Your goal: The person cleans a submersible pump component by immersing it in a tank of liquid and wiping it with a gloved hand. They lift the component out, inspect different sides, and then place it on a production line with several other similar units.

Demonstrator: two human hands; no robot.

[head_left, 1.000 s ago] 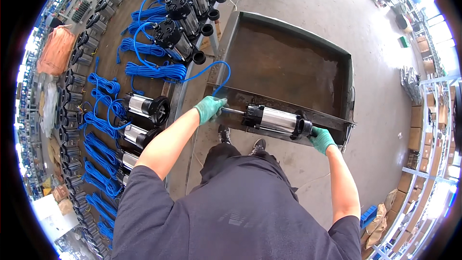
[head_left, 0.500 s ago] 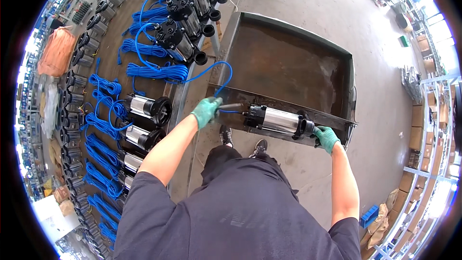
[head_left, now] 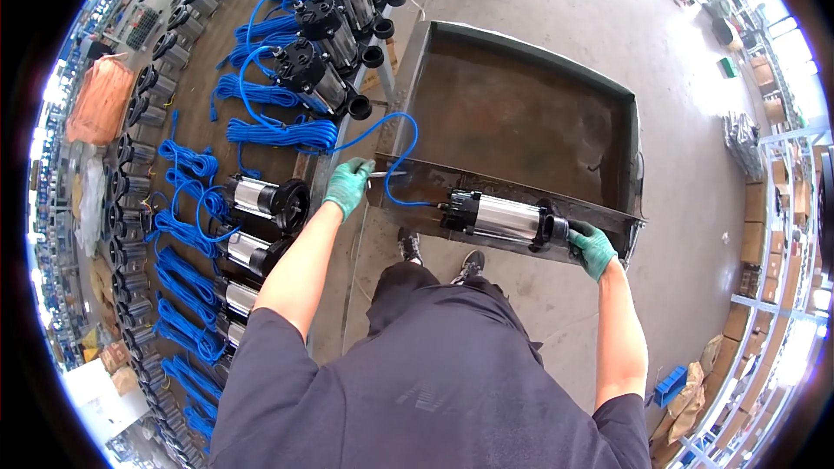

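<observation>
The left hand (head_left: 347,184) was closed around a slim metal tool (head_left: 388,175), tip pointing right. The right hand (head_left: 594,248) was at the black outlet end of the pump (head_left: 504,217); whether it gripped or merely rested there could not be told. Hands well apart. Pump lay on its side between them, along the near edge of the tray (head_left: 512,104), cable end toward the left hand. The blue cable (head_left: 416,134) looped from a coil (head_left: 282,132) beyond and left of the left hand, crossed the tool in view, and entered the pump's left end. Tool-to-cable contact: could not be told.

Judgement: good handling seemed to call for firm right-hand steadying against rolling, and for the tool to be held clear of the loop. Slack looked ample; a tug would probably have strained the cable end.
</observation>
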